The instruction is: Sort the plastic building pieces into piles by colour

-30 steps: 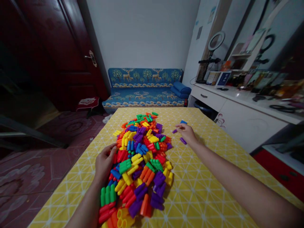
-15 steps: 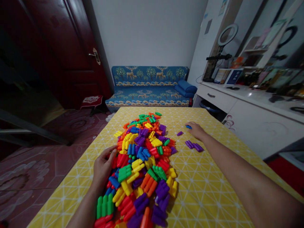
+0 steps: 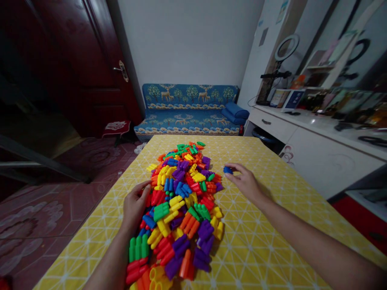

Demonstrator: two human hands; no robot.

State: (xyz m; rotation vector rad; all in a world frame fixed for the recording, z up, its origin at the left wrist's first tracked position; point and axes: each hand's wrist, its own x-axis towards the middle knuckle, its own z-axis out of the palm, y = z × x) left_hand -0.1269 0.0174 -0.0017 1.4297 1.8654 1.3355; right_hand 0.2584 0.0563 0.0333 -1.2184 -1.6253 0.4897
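On the table lies a long pile of plastic bullet-shaped building blocks (image 3: 177, 201) in red, blue, yellow, green, orange and purple. My right hand (image 3: 244, 181), just right of the pile, pinches a blue block (image 3: 227, 170) between thumb and fingers, slightly apart from the heap. Against the pile's left edge rests my left hand (image 3: 135, 203), thumb and forefinger apart beside red blocks (image 3: 157, 197); its other fingers are mostly hidden. A green block (image 3: 139, 247) joined to red ones lies near my left forearm.
A yellow cloth with white lines covers the table (image 3: 256, 249). Beyond it stands a blue patterned sofa (image 3: 190, 114). To the right is a white dresser (image 3: 308, 139) carrying a ring light (image 3: 287, 47); at left are a dark red door (image 3: 75, 68) and a small stool (image 3: 116, 128).
My right hand has moved left toward the pile with the blue block. Loose purple blocks seen to the right earlier no longer show. My left hand stays by the pile.
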